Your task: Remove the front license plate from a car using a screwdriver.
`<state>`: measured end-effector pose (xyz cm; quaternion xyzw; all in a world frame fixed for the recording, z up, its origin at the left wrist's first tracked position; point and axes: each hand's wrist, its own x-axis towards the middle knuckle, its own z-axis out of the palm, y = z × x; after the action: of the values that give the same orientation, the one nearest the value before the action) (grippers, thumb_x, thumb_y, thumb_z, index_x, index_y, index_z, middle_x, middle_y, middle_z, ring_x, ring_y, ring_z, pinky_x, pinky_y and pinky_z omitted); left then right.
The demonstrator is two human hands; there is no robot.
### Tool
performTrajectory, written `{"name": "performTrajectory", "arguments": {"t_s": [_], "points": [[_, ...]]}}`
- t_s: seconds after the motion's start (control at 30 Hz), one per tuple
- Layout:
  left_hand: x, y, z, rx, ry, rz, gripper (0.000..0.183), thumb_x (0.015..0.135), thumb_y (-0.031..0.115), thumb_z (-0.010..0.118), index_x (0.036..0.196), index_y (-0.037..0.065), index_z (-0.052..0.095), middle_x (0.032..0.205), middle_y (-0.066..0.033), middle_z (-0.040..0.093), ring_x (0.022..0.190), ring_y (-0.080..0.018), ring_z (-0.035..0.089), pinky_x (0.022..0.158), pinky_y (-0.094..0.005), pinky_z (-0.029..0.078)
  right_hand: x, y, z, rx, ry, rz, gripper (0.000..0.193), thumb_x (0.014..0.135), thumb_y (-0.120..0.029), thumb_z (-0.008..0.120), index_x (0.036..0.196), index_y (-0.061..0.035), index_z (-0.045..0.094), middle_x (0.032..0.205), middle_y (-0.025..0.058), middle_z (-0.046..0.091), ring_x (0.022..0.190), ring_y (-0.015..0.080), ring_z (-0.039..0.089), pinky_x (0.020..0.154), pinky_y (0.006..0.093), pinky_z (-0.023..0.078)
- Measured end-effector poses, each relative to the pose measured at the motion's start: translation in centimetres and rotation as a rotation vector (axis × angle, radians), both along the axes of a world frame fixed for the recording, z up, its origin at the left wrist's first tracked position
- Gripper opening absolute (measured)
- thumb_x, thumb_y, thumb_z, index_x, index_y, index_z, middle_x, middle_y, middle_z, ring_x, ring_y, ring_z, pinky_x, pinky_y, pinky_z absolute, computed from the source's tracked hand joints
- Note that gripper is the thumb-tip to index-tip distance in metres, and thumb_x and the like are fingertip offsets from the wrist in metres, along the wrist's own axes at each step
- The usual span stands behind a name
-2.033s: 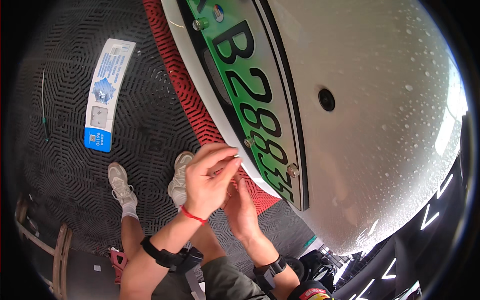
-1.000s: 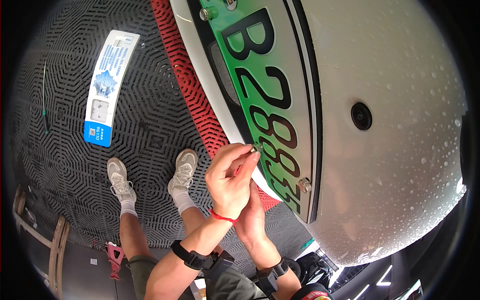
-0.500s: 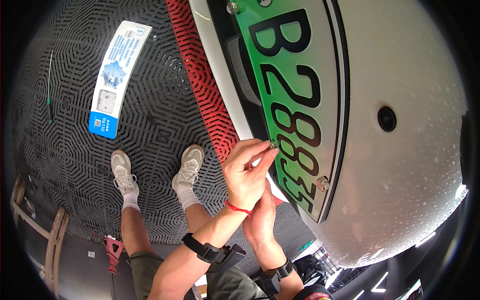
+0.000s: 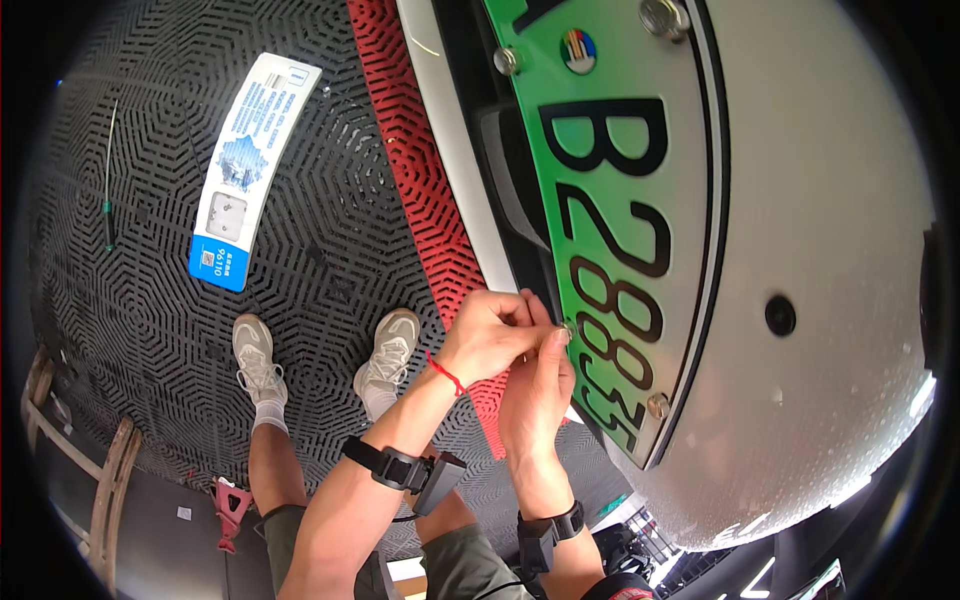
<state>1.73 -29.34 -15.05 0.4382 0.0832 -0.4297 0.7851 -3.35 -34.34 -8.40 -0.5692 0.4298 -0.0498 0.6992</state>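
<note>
A green licence plate [image 4: 600,215] with dark characters lies against the back of a white car [image 4: 790,180]. At its near-left edge, the fingertips of both my hands meet around a small shiny screw cap [image 4: 564,331]. My left hand [image 4: 490,335], a red string at its wrist, is closed with its fingertips at the cap. My right hand [image 4: 540,395] is just below, its thumb raised to the cap and its other fingers partly hidden. Round metal caps sit elsewhere on the plate: a top-left cap [image 4: 507,61], a top-right cap [image 4: 664,17] and a bottom-right cap [image 4: 657,405].
A curved white-and-blue printed package [image 4: 243,165] lies on the black slotted floor mat [image 4: 320,240], beside a red mat strip [image 4: 420,170]. Further left is a thin screwdriver [image 4: 109,215] with a green handle. A red stand [image 4: 230,510] and wooden frame [image 4: 110,480] are at lower left.
The view has shifted, so the plate appears lower and further right. My right hand has risen toward the cap, its thumb now meeting the left fingertips there.
</note>
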Motion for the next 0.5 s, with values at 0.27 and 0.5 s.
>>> {"name": "performTrajectory", "arguments": {"t_s": [0.27,0.5], "points": [[0.2,-0.4,-0.6,0.062,-0.092,-0.055,0.020,0.070,0.009,0.079,0.062,-0.001,0.063,0.060,-0.0019,0.061,0.056,-0.0044,0.054,0.048,-0.0217,0.044,-0.9,-1.0,-1.4,-0.190,0.013,0.042,0.062,0.099,-0.042,0.041,0.126,0.0136,0.046,0.136,0.0213,0.046,0.123,0.0248,0.047,0.107,0.0355,0.033],[1.5,0.3,-0.5,-0.086,-0.076,-0.070,0.014,0.071,0.015,0.079,0.075,0.004,0.071,0.064,-0.0035,0.066,0.060,-0.0060,0.059,0.053,-0.0236,0.047,-0.5,-0.9,-1.6,-0.311,0.054,0.129,0.067,0.099,-0.046,0.037,0.130,0.0132,0.042,0.137,0.0225,0.045,0.127,0.0260,0.044,0.109,0.0356,0.031]]}}
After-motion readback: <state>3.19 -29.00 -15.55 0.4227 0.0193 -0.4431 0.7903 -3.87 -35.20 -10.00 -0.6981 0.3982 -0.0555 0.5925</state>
